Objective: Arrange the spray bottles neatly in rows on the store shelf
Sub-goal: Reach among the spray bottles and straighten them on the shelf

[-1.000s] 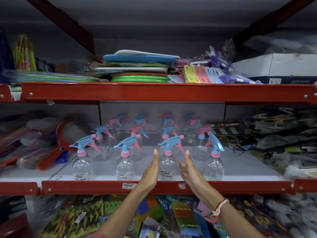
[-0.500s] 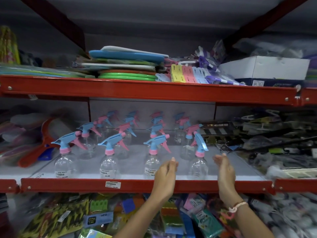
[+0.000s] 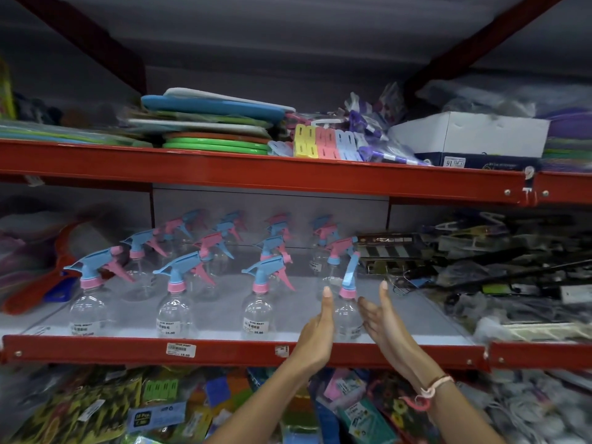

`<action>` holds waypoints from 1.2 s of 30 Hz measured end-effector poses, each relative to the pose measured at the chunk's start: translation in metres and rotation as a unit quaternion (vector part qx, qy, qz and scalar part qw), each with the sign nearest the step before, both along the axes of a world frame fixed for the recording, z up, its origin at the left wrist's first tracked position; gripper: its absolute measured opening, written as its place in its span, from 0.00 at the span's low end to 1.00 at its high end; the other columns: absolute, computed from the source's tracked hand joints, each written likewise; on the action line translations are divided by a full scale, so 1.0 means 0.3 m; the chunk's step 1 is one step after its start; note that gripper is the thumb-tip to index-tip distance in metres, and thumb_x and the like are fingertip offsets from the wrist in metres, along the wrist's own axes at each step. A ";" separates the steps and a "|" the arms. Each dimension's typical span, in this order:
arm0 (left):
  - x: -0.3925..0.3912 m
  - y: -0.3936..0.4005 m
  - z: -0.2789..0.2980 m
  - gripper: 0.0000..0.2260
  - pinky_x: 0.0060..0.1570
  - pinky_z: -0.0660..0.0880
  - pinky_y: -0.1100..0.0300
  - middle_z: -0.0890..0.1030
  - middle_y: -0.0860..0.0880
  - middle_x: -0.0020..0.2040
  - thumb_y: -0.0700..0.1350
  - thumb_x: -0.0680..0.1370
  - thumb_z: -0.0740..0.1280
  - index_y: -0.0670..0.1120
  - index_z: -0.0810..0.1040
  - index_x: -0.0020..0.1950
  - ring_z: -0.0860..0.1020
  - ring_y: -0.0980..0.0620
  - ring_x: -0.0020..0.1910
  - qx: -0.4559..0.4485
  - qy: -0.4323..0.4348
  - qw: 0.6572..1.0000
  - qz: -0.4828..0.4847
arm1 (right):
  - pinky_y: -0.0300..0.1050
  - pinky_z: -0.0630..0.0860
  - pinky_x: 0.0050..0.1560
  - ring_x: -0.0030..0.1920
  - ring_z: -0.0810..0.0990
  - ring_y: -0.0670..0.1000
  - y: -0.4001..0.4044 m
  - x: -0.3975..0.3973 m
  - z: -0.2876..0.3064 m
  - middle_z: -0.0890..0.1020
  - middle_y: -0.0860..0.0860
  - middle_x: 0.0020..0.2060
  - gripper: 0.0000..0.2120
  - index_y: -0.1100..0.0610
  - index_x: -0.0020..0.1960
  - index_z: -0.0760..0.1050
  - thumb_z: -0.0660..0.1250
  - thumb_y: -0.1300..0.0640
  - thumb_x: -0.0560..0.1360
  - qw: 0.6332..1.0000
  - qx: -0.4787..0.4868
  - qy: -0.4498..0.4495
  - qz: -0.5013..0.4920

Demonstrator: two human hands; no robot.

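Note:
Several clear spray bottles with blue and pink trigger heads stand in rows on the grey middle shelf (image 3: 224,315). The front right bottle (image 3: 347,310) has its blue nozzle turned up and toward the back, unlike the others. My left hand (image 3: 317,334) is flat and upright just left of that bottle, fingers straight. On the bottle's right is my right hand (image 3: 382,322), palm facing left, fingers spread. Both hands flank the bottle without gripping it. Other front-row bottles stand at the left (image 3: 88,302), centre left (image 3: 174,304) and centre (image 3: 258,302).
A red shelf rail (image 3: 128,350) with price tags runs along the front. Packaged hangers and dark goods (image 3: 499,277) crowd the shelf's right side; a red and blue tool (image 3: 57,277) lies at the left. Above, an upper shelf holds flat boards (image 3: 214,123) and a white box (image 3: 471,133).
Both hands have shifted right, from around the centre front bottle to the front right bottle. They now stand closer together on either side of it.

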State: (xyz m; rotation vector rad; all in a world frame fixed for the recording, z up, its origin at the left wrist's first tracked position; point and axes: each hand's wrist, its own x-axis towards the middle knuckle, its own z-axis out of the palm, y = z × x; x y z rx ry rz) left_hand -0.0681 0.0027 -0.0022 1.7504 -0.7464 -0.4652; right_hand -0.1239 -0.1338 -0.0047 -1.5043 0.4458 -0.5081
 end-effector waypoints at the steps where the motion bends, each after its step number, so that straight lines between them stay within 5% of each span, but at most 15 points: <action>1: 0.009 -0.005 0.001 0.45 0.72 0.54 0.49 0.62 0.45 0.75 0.75 0.67 0.36 0.48 0.58 0.75 0.61 0.48 0.73 0.001 0.004 1.000 0.001 | 0.50 0.54 0.75 0.75 0.59 0.53 0.002 -0.006 -0.004 0.60 0.57 0.75 0.47 0.62 0.74 0.58 0.45 0.28 0.68 1.000 -0.004 -0.001 -0.002; 6: 0.043 -0.019 0.008 0.44 0.67 0.61 0.52 0.75 0.47 0.66 0.74 0.69 0.37 0.46 0.62 0.73 0.71 0.51 0.65 -0.006 -0.007 1.000 -0.009 | 0.51 0.55 0.74 0.74 0.61 0.54 0.027 -0.041 -0.009 0.62 0.58 0.74 0.44 0.62 0.73 0.60 0.44 0.30 0.71 1.000 -0.016 0.004 -0.019; 14: 0.056 0.021 0.002 0.36 0.70 0.56 0.54 0.65 0.48 0.74 0.69 0.74 0.39 0.49 0.58 0.74 0.62 0.51 0.72 -0.006 -0.055 0.998 -0.024 | 0.56 0.58 0.73 0.73 0.64 0.56 0.092 -0.067 -0.013 0.65 0.55 0.73 0.43 0.55 0.73 0.62 0.42 0.27 0.70 0.991 -0.090 0.048 -0.088; 16: 0.072 0.068 -0.004 0.32 0.61 0.63 0.62 0.75 0.53 0.63 0.66 0.77 0.44 0.47 0.65 0.72 0.71 0.58 0.62 -0.024 -0.092 0.995 -0.014 | 0.58 0.64 0.68 0.68 0.70 0.58 0.134 -0.068 -0.002 0.72 0.57 0.69 0.40 0.53 0.69 0.69 0.43 0.28 0.71 0.982 -0.117 0.027 -0.147; 18: 0.086 0.133 0.012 0.26 0.49 0.66 0.66 0.74 0.58 0.49 0.63 0.78 0.48 0.48 0.72 0.65 0.72 0.63 0.48 -0.057 -0.147 0.988 0.003 | 0.56 0.69 0.64 0.62 0.76 0.58 0.185 -0.066 0.018 0.78 0.59 0.63 0.36 0.51 0.63 0.75 0.46 0.28 0.71 0.970 -0.138 -0.035 -0.196; 21: 0.118 0.247 0.071 0.15 0.50 0.72 0.54 0.75 0.53 0.44 0.58 0.79 0.53 0.51 0.75 0.50 0.72 0.55 0.45 -0.117 -0.224 0.967 0.044 | 0.50 0.77 0.53 0.53 0.81 0.57 0.270 -0.050 0.084 0.82 0.60 0.55 0.24 0.46 0.56 0.79 0.52 0.34 0.75 0.956 -0.162 -0.102 -0.222; 23: 0.140 0.313 0.132 0.12 0.51 0.73 0.50 0.78 0.51 0.44 0.53 0.81 0.55 0.51 0.76 0.48 0.75 0.53 0.43 -0.142 -0.277 0.948 0.073 | 0.43 0.77 0.46 0.50 0.82 0.51 0.314 -0.037 0.150 0.84 0.50 0.49 0.20 0.45 0.51 0.80 0.54 0.37 0.76 0.947 -0.187 -0.132 -0.223; 27: 0.199 0.450 0.257 0.12 0.48 0.74 0.62 0.82 0.51 0.48 0.48 0.81 0.58 0.47 0.80 0.53 0.78 0.57 0.48 -0.184 -0.356 0.907 0.130 | 0.61 0.74 0.58 0.47 0.81 0.46 0.415 0.009 0.298 0.84 0.45 0.41 0.17 0.44 0.47 0.80 0.54 0.39 0.77 0.925 -0.237 -0.180 -0.236; 30: 0.204 0.465 0.271 0.12 0.46 0.73 0.63 0.81 0.52 0.48 0.48 0.81 0.58 0.47 0.79 0.54 0.77 0.59 0.46 -0.177 -0.341 0.915 0.122 | 0.56 0.70 0.63 0.41 0.78 0.34 0.432 0.027 0.342 0.82 0.34 0.35 0.16 0.42 0.43 0.80 0.55 0.39 0.76 0.918 -0.238 -0.186 -0.258; 36: 0.124 0.349 0.152 0.11 0.51 0.74 0.59 0.81 0.50 0.51 0.48 0.80 0.59 0.47 0.78 0.55 0.77 0.54 0.50 -0.136 -0.272 0.952 0.043 | 0.44 0.73 0.41 0.43 0.80 0.47 0.346 0.008 0.244 0.83 0.44 0.41 0.12 0.46 0.42 0.79 0.58 0.47 0.76 0.922 -0.183 -0.146 -0.307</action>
